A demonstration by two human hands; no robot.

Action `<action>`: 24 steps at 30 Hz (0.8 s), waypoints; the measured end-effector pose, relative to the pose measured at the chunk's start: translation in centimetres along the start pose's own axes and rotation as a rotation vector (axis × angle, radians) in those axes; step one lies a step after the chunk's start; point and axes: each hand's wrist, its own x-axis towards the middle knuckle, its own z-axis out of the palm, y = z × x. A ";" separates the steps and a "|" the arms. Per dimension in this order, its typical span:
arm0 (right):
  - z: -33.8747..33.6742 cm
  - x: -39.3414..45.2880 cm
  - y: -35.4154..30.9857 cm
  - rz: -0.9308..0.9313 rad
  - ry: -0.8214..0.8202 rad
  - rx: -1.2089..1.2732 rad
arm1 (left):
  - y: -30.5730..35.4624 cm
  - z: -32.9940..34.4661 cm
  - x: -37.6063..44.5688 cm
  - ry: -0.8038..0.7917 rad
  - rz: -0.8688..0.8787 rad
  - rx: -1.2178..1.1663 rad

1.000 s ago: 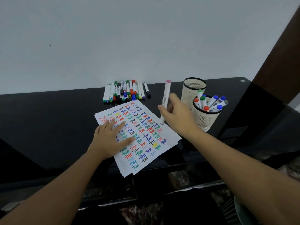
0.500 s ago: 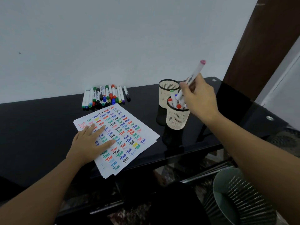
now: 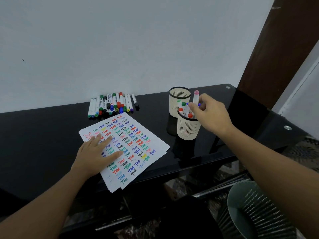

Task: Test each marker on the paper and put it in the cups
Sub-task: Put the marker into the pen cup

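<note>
A white paper (image 3: 148,144) covered in coloured test marks lies on the black table. My left hand (image 3: 96,152) rests flat on it, fingers straight. Two cream mesh cups stand to the right: the near cup (image 3: 188,128) holds several markers, the far cup (image 3: 179,99) looks almost empty. My right hand (image 3: 210,114) pinches a white marker with a pink cap (image 3: 196,96) upright, its lower end down among the markers in the near cup. A row of several markers (image 3: 114,104) lies by the wall.
The black glass table (image 3: 43,135) ends just below the paper; its right end has metal studs. A green mesh waste bin (image 3: 259,209) stands on the floor at lower right. A brown door frame (image 3: 276,49) rises at the right.
My right hand carried the pink-capped marker from above the paper over to the near cup and lowered it upright into it. My left hand stayed flat on the paper.
</note>
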 end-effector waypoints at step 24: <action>0.9 0.6 0.8 -0.022 0.080 0.066 | -0.1 0.1 0.2 0.000 -0.002 0.006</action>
